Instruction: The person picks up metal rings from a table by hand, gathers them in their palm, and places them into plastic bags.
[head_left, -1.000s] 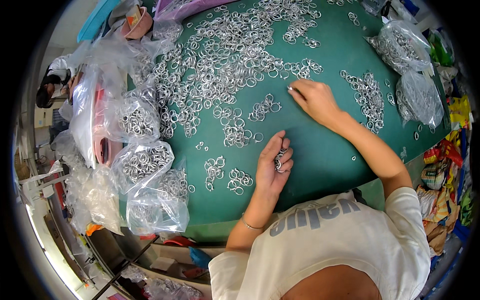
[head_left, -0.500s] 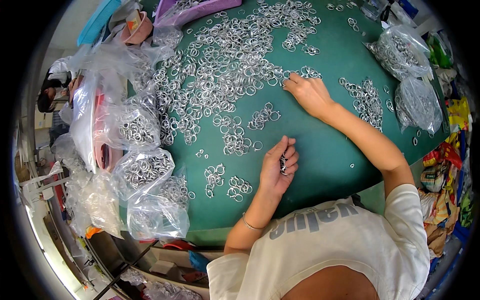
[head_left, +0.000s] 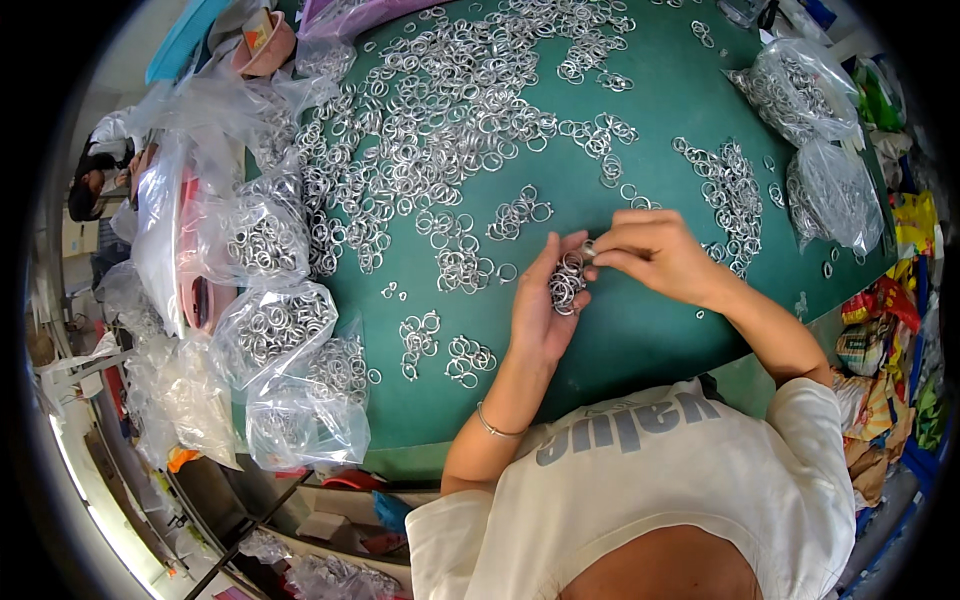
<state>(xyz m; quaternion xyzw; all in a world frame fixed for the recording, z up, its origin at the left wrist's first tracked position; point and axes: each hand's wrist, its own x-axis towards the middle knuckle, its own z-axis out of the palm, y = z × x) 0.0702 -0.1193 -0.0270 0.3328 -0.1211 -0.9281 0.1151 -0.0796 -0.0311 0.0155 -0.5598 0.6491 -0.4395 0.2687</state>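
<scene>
My left hand is curled around a small bunch of silvery metal rings, palm turned toward the right. My right hand is closed in a pinch on a single metal ring, just at the left fingertips and the top of the bunch. Just beyond the right hand lie a few loose rings. Small ring clusters rest on the green tabletop, beyond and to the left of my left hand.
A wide heap of rings covers the far left of the table. Clear plastic bags of rings line the left edge, and more bags stand on the right. A separate ring pile lies right of centre. At the far left sits a pink bowl.
My right hand has come back from the far rings to my left hand, bringing a ring. My left hand has opened somewhat, showing the bunch in it. Some rings shifted near the heap's edge.
</scene>
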